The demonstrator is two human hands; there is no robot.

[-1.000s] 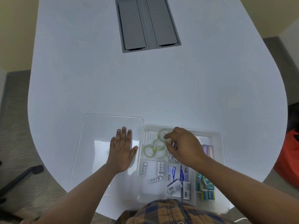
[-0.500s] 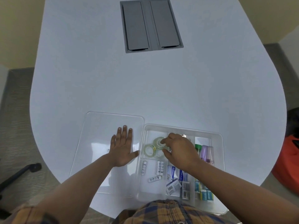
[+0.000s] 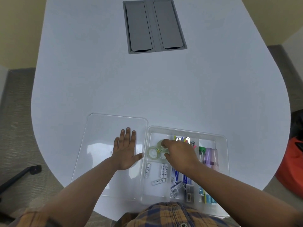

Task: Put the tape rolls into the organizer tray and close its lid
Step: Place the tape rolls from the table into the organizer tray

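The tape rolls (image 3: 155,152) lie clustered in the upper-left compartment of the clear organizer tray (image 3: 225,145), lower right of frame. The right hand (image 3: 177,154) curls over them, fingertips on one roll; whether it pinches that roll cannot be told. The left hand (image 3: 125,152) lies spread flat on the detached lid (image 3: 101,136), lower centre on the worktop (image 3: 147,89). Judgement: placing is nearly done; next, withdraw the right hand and bring the lid over. Against the earlier frame, the right hand has shifted slightly lower in the compartment.
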